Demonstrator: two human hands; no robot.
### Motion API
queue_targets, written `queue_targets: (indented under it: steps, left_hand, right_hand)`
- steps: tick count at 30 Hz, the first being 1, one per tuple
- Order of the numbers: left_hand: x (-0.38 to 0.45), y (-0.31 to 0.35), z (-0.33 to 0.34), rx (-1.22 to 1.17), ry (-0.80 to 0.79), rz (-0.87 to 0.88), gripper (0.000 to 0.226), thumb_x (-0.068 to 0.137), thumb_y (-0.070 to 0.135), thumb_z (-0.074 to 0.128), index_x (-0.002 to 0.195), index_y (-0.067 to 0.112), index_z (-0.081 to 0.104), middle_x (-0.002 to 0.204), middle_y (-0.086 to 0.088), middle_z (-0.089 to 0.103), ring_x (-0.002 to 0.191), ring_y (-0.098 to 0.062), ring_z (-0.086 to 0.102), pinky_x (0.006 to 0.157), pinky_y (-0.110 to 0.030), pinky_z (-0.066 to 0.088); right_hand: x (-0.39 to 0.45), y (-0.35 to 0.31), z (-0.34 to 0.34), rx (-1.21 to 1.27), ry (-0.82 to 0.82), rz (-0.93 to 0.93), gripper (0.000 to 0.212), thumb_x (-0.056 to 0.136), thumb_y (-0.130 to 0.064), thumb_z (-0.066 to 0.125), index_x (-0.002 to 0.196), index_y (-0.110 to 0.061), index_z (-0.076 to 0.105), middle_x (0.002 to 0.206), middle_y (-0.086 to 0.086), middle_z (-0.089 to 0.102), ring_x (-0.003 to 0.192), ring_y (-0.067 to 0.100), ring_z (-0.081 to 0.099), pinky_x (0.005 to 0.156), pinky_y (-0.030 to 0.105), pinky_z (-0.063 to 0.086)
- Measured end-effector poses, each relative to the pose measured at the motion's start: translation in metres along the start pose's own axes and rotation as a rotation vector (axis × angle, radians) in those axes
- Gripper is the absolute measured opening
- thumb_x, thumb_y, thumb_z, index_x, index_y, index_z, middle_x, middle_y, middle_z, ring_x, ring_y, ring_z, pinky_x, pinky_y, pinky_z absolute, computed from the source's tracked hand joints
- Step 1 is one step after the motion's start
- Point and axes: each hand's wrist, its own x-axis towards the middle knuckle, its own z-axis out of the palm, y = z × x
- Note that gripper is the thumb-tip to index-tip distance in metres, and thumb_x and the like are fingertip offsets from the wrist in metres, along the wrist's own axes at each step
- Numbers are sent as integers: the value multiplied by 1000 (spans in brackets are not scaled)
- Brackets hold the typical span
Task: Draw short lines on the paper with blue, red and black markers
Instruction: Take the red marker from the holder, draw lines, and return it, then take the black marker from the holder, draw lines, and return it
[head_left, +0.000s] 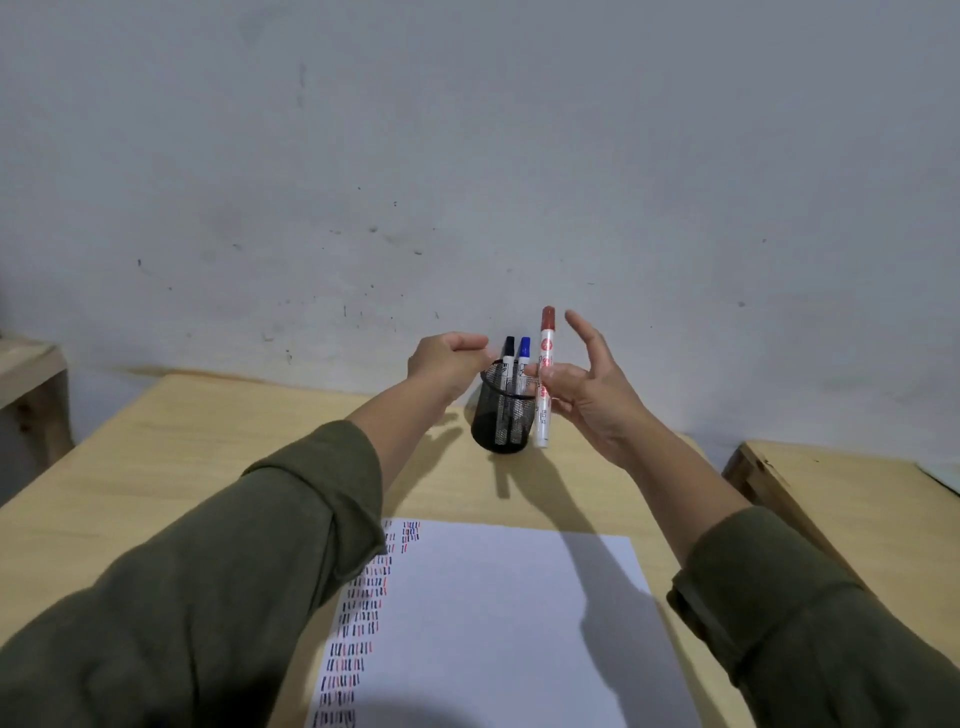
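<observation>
A sheet of white paper (498, 623) lies at the near edge of a light wooden table (218, 467), and short blue, red and black lines (363, 608) run in rows down its left side, partly hidden under the left sleeve (234, 561). Near the table's far edge, close to the grey wall (467, 156), stands a black mesh cup (503, 415). A black marker (507, 358) and a blue marker (522, 358) stand upright in it side by side, caps up. The right hand (587, 389) holds a red marker (545, 374) upright just to the right of the cup, cap on and pointing up, its lower end hanging beside the cup's wall. Thumb and one or two fingers pinch the barrel around its middle, while the other fingers are spread and raised. The left hand (449, 364) is at the cup's left rim with its fingers curled; whether it grips the rim or only rests against it cannot be told from this angle. Both arms wear dark olive sleeves, and their shadows fall across the table and the right part of the paper. A second wooden surface (857, 499) sits off to the right, and another piece of wooden furniture (31, 384) to the far left.
</observation>
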Motion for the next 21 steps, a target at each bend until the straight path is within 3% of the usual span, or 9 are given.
queue_targets:
  steps: [2,5,11,14,18,21]
  left_hand:
    - [12,-6,3,72,13,9,39,83,24,68,121,22,62,126,3,62,117,-14,54,86,-22,41]
    - [25,-14,8,170,-1,26,48,83,25,69,129,19,57,132,2,58,121,-16,53,101,-27,41]
    - [39,-28,17,332,-47,82,52,82,30,70,131,20,56,135,3,57,123,-17,53,101,-26,41]
    - [42,-34,19,408,-49,114,51,81,32,69,129,21,57,134,3,58,127,-19,49,108,-33,37]
    - [45,-40,20,477,-51,144,48,82,33,68,127,23,59,133,3,59,126,-19,50,108,-31,35]
    - [47,-41,20,473,-44,154,47,82,33,68,127,23,60,132,3,59,125,-19,51,107,-32,36]
  right_hand:
    - [16,1,-2,-77,50,-26,78,88,2,59,143,-41,24,91,14,69,87,16,67,75,30,50]
    - [38,1,-3,-169,127,-73,85,87,6,57,145,-43,19,85,11,68,92,15,67,74,33,52]
    - [69,4,0,-316,256,-175,84,88,5,55,144,-46,18,94,9,63,94,13,65,76,34,57]
    - [75,12,0,-431,278,-236,82,88,1,52,140,-53,18,93,2,60,87,13,65,78,36,57]
    - [80,22,-2,-617,245,-236,76,88,2,50,140,-46,22,90,-4,58,73,11,61,59,23,49]
    - [86,32,-4,-749,210,-193,76,85,2,54,140,-42,25,84,6,63,71,17,61,51,20,42]
